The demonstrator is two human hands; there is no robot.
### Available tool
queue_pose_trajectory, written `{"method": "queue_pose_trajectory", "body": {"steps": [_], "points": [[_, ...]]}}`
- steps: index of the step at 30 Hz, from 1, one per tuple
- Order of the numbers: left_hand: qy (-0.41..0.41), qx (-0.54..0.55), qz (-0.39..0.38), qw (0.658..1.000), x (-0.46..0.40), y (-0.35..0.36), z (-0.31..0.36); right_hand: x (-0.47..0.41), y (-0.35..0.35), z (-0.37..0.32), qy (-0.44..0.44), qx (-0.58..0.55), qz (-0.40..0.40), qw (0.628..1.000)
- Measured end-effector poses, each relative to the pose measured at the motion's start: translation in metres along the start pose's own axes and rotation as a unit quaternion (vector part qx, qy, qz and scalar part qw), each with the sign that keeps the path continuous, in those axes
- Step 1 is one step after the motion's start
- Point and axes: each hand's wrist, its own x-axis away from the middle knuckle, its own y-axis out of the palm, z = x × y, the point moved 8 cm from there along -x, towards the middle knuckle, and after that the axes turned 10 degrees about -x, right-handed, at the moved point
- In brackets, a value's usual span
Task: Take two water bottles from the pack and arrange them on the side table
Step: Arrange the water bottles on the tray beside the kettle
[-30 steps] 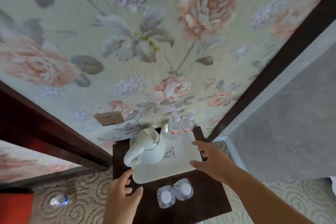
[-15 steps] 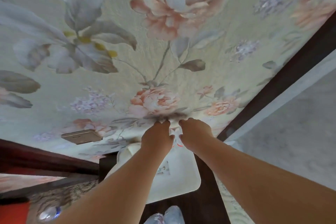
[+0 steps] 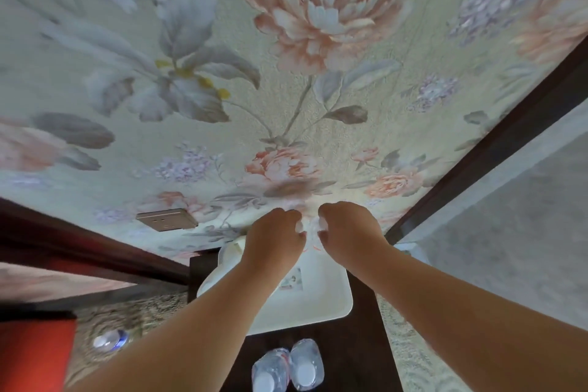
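Both my hands reach to the back of the dark side table point(image 3: 362, 321), close to the flowered wall. My left hand point(image 3: 275, 237) and my right hand point(image 3: 348, 231) are each closed around a small clear water bottle with a white cap point(image 3: 322, 224) at the far end of the white tray point(image 3: 318, 302). The bottles are almost wholly hidden by the hands; only a cap and a bit of red label show between them. Two more water bottles point(image 3: 288, 366) stand upright side by side on the table's near end, below my arms.
A white kettle point(image 3: 227, 256) sits on the tray's left, mostly behind my left forearm. A wall socket point(image 3: 167, 219) is left of the hands. On the patterned carpet at lower left lies another bottle point(image 3: 109, 340) beside something red point(image 3: 35, 356).
My hands went from the tray's near corners to its far end and closed on the two bottles there. The view moved closer to the wall and has held still for the last half second.
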Motion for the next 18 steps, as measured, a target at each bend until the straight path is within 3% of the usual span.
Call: {"method": "queue_pose_trajectory", "body": {"steps": [6, 11, 18], "points": [[-0.006, 0.048, 0.03, 0.998, 0.075, -0.105, -0.03, 0.071, -0.06, -0.08, -0.03, -0.002, 0.02, 0.999], [-0.011, 0.025, 0.055, 0.998, 0.151, -0.161, -0.082, 0.124, -0.066, -0.163, -0.063, -0.017, 0.032, 0.997], [-0.038, 0.003, -0.017, 0.999, 0.218, -0.125, -0.164, 0.152, 0.026, -0.226, -0.058, -0.055, -0.036, 0.996]]}}
